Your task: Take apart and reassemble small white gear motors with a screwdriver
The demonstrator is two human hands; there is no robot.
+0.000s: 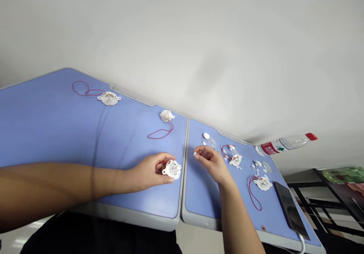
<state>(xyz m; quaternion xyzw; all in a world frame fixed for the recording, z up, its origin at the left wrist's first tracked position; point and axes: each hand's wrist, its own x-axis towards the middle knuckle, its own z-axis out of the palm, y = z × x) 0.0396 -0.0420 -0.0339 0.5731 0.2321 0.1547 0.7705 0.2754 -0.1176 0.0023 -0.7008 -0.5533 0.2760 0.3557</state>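
Observation:
Near the front edge of the left blue table, my left hand [150,170] is closed around a white round plastic housing [172,169] with side lugs and a red wire. A clear part shows in its middle. Over the right table, my right hand [209,161] pinches a small white plastic piece [195,153] between thumb and fingertips. Just beyond that hand lie a white disc [206,135] and a clear round part [212,142]. To its right rests another white housing [235,160] with a red wire.
Two similar housings with looped red wires, one farther left [109,98] and one nearer [167,115], lie on the left table. On the right are another housing [263,183], a black phone [290,208] with a white cable, and a water bottle [284,144]. A wall stands behind.

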